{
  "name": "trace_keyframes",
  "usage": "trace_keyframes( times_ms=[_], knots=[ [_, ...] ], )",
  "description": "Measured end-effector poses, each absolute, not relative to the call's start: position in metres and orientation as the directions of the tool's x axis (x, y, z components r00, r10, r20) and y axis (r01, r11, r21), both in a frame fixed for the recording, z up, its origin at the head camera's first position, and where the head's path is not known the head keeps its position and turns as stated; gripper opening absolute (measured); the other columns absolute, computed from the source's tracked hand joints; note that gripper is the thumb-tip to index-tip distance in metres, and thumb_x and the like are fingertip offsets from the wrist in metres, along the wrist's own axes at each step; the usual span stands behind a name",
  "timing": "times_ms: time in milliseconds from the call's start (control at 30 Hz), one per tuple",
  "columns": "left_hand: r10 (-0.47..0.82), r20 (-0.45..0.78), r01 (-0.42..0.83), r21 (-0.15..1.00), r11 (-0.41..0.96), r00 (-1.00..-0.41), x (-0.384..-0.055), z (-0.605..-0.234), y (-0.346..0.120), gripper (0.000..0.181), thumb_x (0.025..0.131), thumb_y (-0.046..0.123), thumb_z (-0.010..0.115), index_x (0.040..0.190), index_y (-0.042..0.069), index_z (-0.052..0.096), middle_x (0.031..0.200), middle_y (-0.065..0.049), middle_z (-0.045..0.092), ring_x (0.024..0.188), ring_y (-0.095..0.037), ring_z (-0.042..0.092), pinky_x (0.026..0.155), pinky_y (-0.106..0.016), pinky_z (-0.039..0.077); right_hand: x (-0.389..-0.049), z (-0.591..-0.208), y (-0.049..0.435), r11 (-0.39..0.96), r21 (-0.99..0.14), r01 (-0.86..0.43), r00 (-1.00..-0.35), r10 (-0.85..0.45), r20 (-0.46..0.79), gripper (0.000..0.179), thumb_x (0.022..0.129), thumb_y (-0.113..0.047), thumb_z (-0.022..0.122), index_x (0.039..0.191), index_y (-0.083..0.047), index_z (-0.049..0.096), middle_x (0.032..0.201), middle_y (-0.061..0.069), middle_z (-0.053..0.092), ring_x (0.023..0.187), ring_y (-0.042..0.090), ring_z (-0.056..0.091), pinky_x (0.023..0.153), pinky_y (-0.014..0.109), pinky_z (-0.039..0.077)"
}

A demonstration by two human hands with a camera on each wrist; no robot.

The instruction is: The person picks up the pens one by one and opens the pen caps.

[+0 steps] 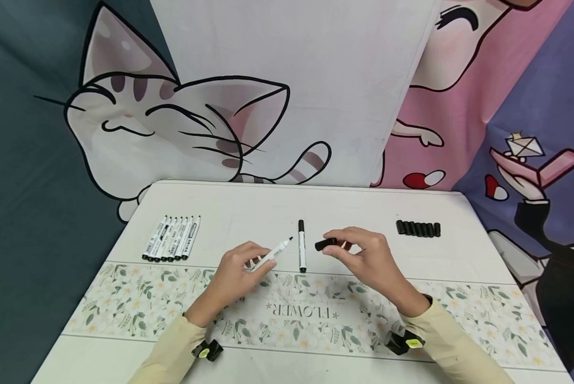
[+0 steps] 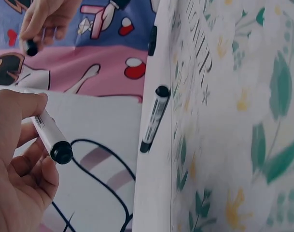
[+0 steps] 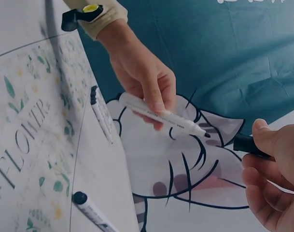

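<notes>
In the head view my left hand point(image 1: 241, 269) pinches an uncapped white marker point(image 1: 273, 255), its dark tip pointing up and to the right. My right hand point(image 1: 366, 258) pinches a black marker cap point(image 1: 325, 244) between thumb and fingers, apart from the marker. Between the hands, a capped marker point(image 1: 302, 248) lies on the table, its black cap toward the far side. The left wrist view shows the black end of the held marker point(image 2: 52, 137). In the right wrist view, the marker tip and the cap point(image 3: 250, 144) face each other across a gap.
At the table's left lies a row of several uncapped markers point(image 1: 172, 238), tips away from me. Several black caps point(image 1: 418, 229) stand in a row at the right. A floral strip printed FLOWER crosses the white table point(image 1: 248, 205). Behind hangs a cartoon cat curtain point(image 1: 287, 42).
</notes>
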State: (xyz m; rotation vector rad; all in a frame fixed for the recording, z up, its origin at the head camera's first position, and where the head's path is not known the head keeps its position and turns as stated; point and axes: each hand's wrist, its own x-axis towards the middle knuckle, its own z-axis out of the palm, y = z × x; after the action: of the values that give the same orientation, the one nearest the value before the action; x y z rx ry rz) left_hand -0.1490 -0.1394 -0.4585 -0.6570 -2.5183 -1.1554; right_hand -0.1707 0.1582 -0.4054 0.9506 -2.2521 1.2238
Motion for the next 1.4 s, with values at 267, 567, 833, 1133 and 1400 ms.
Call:
trace_keyframes(
  times_ms=[267,567,833,1133,1400],
  knots=[
    [0.171,0.38,0.399,0.677,0.618,-0.909,-0.153,-0.459,-0.163,0.023,0.09,0.022,0.081,0.11,0.016,0.072,0.085,0.009,0.062,0.07,-0.013,0.054,0.063,-0.027,0.046,-0.173,-0.415,0.174,0.448,-0.596,-0.667,-0.743,-0.333,0.581,0.029,0.079,-0.002,0.086,0.103,-0.016,0.079,0.084,-0.01,0.071,0.07,0.005,0.059,0.062,0.02,0.049],
    [-0.003,0.397,0.302,0.703,0.644,-0.918,-0.158,-0.465,-0.196,0.024,0.095,0.019,0.075,0.116,0.008,0.074,0.097,-0.003,0.068,0.076,-0.012,0.06,0.065,-0.021,0.049,-0.171,-0.424,0.191,0.542,-0.614,-0.574,-0.809,-0.259,0.527,0.027,0.082,-0.004,0.085,0.105,-0.017,0.078,0.085,-0.01,0.071,0.074,0.005,0.062,0.067,0.021,0.052],
    [-0.193,0.319,0.097,0.706,0.701,-0.928,-0.159,-0.454,-0.235,0.029,0.099,0.03,0.071,0.118,0.009,0.072,0.099,-0.008,0.073,0.082,-0.018,0.063,0.067,-0.017,0.046,-0.169,-0.43,0.203,0.595,-0.623,-0.508,-0.846,-0.21,0.489,0.027,0.081,-0.007,0.087,0.104,-0.019,0.078,0.084,-0.008,0.072,0.074,0.009,0.064,0.067,0.027,0.054],
    [-0.267,0.311,-0.004,0.645,0.764,-0.912,-0.161,-0.453,-0.287,0.036,0.102,0.036,0.064,0.123,0.007,0.072,0.106,-0.013,0.073,0.091,-0.024,0.063,0.069,-0.02,0.045,-0.168,-0.438,0.218,0.603,-0.651,-0.461,-0.866,-0.144,0.479,0.027,0.082,-0.003,0.085,0.104,-0.018,0.078,0.08,-0.006,0.071,0.072,0.003,0.062,0.066,0.018,0.051],
    [-0.371,0.246,-0.121,0.668,0.734,-0.895,-0.172,-0.457,-0.32,0.042,0.103,0.039,0.061,0.126,0.005,0.071,0.111,-0.019,0.071,0.096,-0.03,0.063,0.067,-0.027,0.045,-0.168,-0.437,0.232,0.602,-0.684,-0.412,-0.886,-0.088,0.456,0.021,0.087,-0.005,0.081,0.107,-0.011,0.077,0.087,0.001,0.075,0.078,-0.003,0.062,0.069,0.012,0.048]
  ],
)
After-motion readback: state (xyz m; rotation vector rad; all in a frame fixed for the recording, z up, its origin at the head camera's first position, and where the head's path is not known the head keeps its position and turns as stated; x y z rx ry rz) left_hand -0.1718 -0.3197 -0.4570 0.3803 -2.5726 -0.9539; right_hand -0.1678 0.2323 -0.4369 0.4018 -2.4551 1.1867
